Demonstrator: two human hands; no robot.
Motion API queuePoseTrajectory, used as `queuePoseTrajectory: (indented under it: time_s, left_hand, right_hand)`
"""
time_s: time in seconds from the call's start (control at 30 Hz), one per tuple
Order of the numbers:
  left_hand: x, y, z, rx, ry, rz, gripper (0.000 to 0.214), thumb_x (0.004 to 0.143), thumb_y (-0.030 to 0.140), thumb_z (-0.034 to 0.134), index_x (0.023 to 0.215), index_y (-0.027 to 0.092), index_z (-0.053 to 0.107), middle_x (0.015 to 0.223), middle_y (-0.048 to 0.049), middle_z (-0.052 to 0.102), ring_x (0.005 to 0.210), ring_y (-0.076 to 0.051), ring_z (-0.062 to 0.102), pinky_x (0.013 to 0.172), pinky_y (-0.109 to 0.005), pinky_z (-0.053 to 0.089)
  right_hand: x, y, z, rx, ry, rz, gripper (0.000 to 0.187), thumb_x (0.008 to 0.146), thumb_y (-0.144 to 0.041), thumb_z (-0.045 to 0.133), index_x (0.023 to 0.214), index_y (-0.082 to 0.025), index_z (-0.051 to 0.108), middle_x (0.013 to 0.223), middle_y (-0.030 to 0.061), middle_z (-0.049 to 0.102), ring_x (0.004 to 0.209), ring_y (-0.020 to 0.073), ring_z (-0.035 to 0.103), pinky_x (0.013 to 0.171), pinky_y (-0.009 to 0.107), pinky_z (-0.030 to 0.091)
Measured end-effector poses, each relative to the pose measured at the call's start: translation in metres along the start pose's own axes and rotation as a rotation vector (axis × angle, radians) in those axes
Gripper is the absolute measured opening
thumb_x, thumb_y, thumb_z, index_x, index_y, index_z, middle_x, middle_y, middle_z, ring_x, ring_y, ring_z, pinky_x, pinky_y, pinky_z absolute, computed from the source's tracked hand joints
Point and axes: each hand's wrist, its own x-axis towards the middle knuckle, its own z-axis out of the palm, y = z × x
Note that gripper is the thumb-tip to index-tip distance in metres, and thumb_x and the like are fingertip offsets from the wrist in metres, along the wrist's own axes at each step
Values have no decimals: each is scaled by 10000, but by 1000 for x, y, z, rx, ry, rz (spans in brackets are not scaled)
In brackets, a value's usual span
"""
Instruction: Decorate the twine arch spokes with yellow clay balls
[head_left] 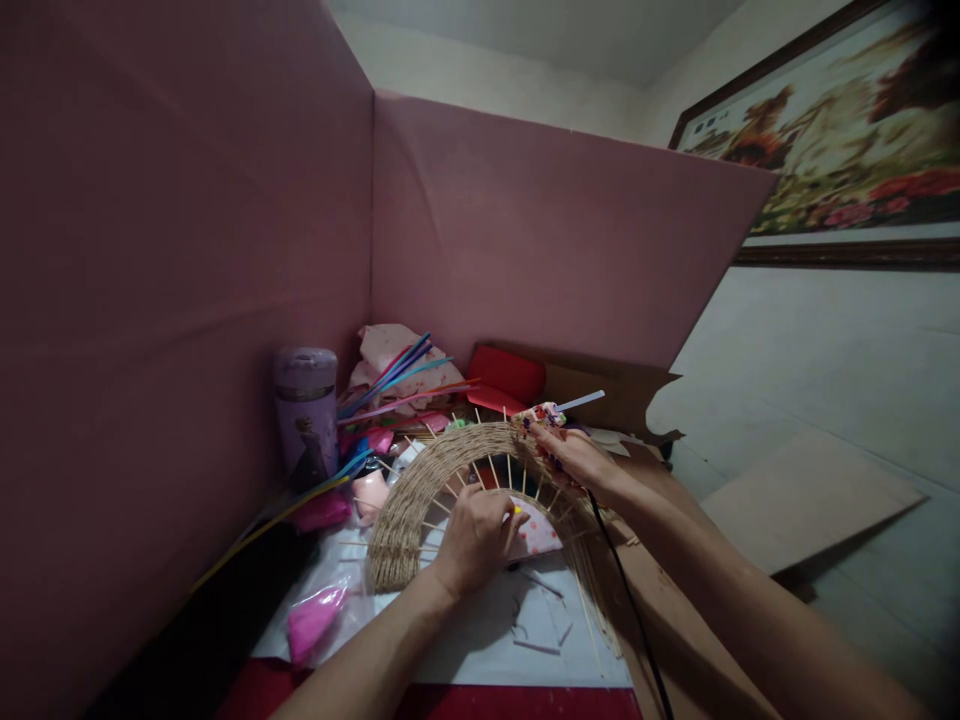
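Observation:
A half-ring of woven tan cord on thin wooden spokes (pixel 420 490) stands on the table in front of me. My left hand (pixel 476 540) is closed inside the arch, fingers pinched near the spokes with a speck of yellow at the fingertips. My right hand (pixel 570 452) grips the top right of the arch and holds a small patterned tool with a white tip (pixel 559 408). A black cable (pixel 622 590) runs along my right forearm.
Pink partition boards (pixel 225 250) wall the table on the left and behind. A purple bottle (pixel 305 405), coloured straws (pixel 397 380), pink packets (pixel 315 615), a red box (pixel 506 378) and cardboard (pixel 615 395) crowd the back. White paper (pixel 510 640) lies under the weave.

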Motion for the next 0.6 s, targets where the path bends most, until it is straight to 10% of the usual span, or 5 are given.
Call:
queuePoseTrajectory:
  time_s: [0.6]
  left_hand:
    - [0,2,-2,12,-5,-1,160,849,203,520,690,178,519,650,-9,613,615,-152,567,753,-384,453]
  right_hand:
    - [-2,-3,1,-14,0,-19,519,725,-690,518,614,-184,491,429,-55,422,295,54,307,282,201,183]
